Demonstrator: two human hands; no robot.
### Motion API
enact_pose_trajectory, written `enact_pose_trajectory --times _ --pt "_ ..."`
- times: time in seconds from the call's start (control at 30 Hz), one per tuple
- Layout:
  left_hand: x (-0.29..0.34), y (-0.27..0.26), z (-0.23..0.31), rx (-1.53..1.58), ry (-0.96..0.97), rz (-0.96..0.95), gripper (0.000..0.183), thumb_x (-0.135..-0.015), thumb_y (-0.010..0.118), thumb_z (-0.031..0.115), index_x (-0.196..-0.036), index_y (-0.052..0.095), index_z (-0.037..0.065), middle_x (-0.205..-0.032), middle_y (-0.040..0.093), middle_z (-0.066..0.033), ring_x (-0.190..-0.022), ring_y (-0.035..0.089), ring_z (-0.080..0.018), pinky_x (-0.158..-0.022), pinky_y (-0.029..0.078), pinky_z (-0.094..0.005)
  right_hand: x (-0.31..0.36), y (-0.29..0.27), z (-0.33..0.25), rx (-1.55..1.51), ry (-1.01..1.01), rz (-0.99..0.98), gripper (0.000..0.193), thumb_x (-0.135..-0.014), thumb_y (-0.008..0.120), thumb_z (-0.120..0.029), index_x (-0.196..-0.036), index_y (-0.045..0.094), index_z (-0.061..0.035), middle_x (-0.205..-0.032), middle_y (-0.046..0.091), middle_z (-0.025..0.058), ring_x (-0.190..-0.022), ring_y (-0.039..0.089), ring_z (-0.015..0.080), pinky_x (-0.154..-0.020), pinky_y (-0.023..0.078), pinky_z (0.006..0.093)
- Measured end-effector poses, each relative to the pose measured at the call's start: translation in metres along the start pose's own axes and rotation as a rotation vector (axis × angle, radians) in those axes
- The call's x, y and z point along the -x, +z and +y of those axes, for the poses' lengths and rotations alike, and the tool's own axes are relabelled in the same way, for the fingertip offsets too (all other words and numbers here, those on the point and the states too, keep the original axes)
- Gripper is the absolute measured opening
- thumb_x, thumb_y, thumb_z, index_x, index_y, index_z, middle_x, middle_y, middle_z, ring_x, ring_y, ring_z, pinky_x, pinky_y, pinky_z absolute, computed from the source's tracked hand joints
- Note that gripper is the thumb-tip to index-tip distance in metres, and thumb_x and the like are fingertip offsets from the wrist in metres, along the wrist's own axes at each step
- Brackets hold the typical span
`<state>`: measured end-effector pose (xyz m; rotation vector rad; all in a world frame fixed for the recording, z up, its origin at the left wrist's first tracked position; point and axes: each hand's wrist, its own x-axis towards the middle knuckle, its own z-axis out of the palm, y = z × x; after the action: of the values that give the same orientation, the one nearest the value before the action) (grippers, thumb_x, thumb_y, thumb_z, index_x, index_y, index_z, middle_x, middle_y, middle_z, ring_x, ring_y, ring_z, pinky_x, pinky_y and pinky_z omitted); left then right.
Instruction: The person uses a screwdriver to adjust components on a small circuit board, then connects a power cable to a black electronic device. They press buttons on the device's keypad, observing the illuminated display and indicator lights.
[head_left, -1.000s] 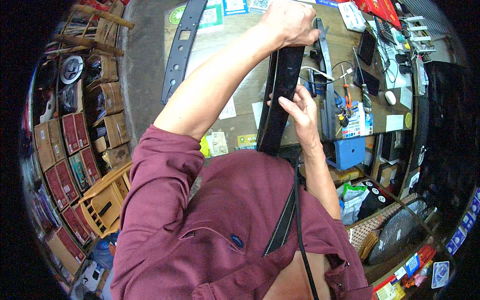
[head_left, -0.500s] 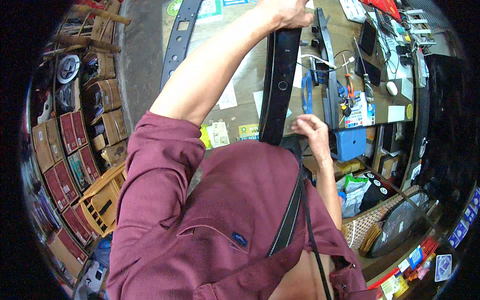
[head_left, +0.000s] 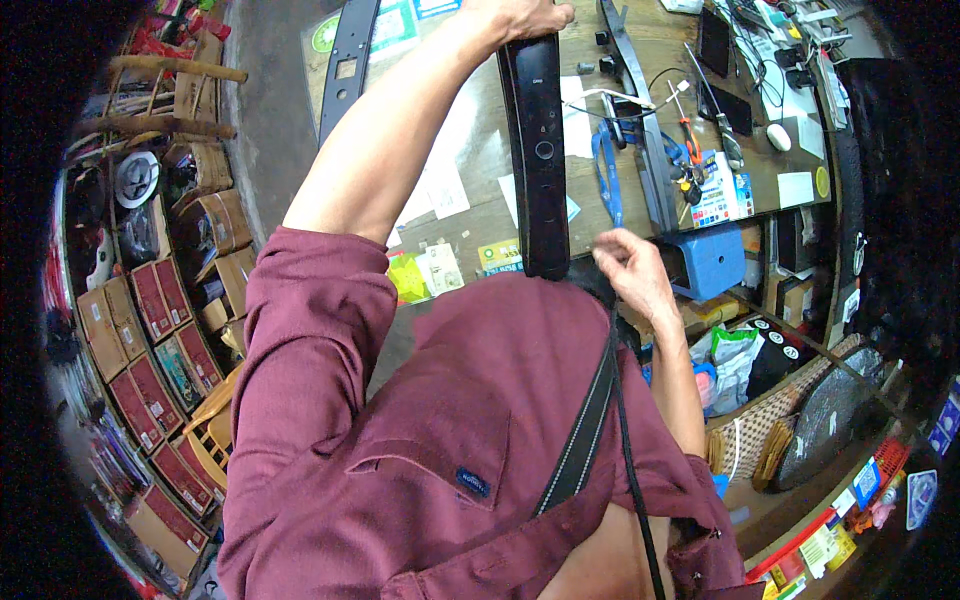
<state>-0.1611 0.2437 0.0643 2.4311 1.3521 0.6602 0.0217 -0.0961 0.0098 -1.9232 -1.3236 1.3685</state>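
Observation:
My left hand [head_left: 520, 15], at the top of the view, is closed around the far end of a long black panel [head_left: 541, 185]. The panel stretches toward me with its near end by my shirt, and a round button-like ring and small markings show on its face. To the right of that near end is my right hand [head_left: 640, 275], its fingers loosely bent, thumb apart, nothing visible in it. A blue strap [head_left: 607, 175] and a long dark grey bar [head_left: 652, 165] lie on the table beyond it.
On the wooden table [head_left: 470, 115] lie a flat black plate with cutouts [head_left: 345, 70], papers, orange-handled pliers [head_left: 690, 135], a screwdriver [head_left: 733, 150], cables and a white mouse [head_left: 778, 137]. A blue stool [head_left: 710, 262] stands under the right edge. Boxes [head_left: 160, 290] fill shelves at left.
My left hand and the panel's far end have swung left, so the panel points more straight ahead. The view has shifted a little. My right hand stays beside the panel's near end.

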Motion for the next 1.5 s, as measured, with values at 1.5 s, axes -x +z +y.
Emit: enact_pose_trajectory --times 1.5 --pt "-0.001 0.015 -0.005 -0.056 -0.053 0.05 0.033 -0.073 0.07 0.034 -0.08 0.077 0.003 -0.082 0.073 -0.0241 -0.082 0.072 -0.041 -0.08 0.058 -0.0508 -0.086 0.014 -0.048 -0.493 -0.169 0.044 0.042 -0.106 0.059 -0.028 -0.129 0.068 0.0058 -0.107 0.072 0.0106 -0.086 0.064 0.012 -0.08 0.052 0.0275"
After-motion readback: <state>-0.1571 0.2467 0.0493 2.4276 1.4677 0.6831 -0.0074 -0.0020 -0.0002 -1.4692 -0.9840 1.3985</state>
